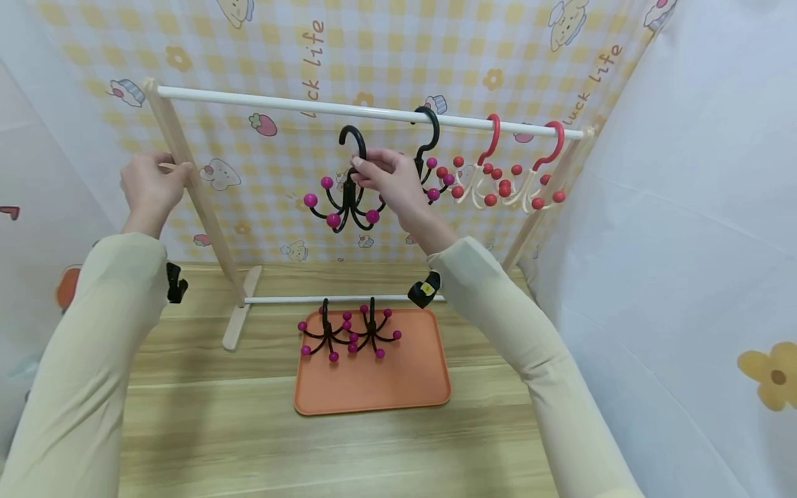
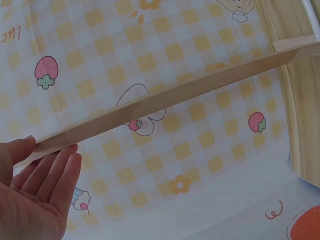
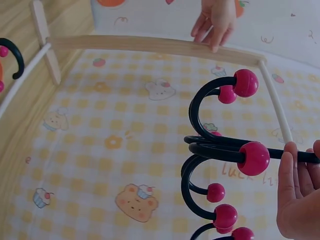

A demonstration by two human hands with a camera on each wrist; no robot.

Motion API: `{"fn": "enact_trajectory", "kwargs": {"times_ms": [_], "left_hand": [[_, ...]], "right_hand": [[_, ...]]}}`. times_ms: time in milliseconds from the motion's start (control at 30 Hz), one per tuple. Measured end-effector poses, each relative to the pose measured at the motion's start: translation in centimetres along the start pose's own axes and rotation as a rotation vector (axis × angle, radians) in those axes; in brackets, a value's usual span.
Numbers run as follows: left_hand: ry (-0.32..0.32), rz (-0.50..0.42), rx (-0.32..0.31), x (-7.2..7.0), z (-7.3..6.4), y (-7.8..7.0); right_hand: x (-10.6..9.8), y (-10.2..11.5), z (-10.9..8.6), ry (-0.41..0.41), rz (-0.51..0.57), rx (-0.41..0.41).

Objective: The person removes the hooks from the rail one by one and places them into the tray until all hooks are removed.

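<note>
My right hand (image 1: 395, 181) pinches a black multi-arm hanger (image 1: 350, 197) with magenta ball tips by the stem below its hook. The hook's open end is just below the white top rail (image 1: 268, 104), apart from it. In the right wrist view the same hanger's curved arms (image 3: 192, 112) spread out beside the fingers. My left hand (image 1: 152, 183) grips the left wooden post (image 1: 187, 162) of the rack between thumb and fingers. The left wrist view shows that post (image 2: 165, 102) running from the hand toward the wooden foot.
From the rail hang another black hanger (image 1: 427, 138) and two red-hooked cream ones with red balls (image 1: 492, 142), (image 1: 551, 149) on the right. Two black hangers (image 1: 327, 332), (image 1: 372, 328) lie on an orange tray (image 1: 405, 380). A white lower bar (image 1: 280, 300) crosses behind the tray.
</note>
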State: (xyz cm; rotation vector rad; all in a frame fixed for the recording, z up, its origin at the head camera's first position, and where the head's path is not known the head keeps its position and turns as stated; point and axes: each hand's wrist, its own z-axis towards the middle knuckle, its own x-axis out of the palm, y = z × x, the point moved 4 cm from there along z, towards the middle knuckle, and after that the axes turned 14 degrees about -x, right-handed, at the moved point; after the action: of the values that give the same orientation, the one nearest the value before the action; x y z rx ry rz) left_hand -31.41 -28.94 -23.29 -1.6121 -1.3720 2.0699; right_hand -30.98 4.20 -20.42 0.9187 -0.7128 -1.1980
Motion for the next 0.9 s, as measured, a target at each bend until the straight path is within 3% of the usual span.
{"fn": "enact_trajectory", "kwargs": {"times_ms": [367, 667, 900], "left_hand": [[0.008, -0.006, -0.001, 0.0, 0.1, 0.1], [0.004, 0.003, -0.003, 0.0, 0.2, 0.1], [0.015, -0.001, -0.017, 0.0, 0.4, 0.2]], "right_hand": [[-1.3, -2.2, -3.1, 0.070, -0.073, 0.061], [-3.7, -4.0, -5.8, 0.052, -0.183, 0.178], [-5.5, -5.7, -7.9, 0.047, -0.174, 0.259]]}}
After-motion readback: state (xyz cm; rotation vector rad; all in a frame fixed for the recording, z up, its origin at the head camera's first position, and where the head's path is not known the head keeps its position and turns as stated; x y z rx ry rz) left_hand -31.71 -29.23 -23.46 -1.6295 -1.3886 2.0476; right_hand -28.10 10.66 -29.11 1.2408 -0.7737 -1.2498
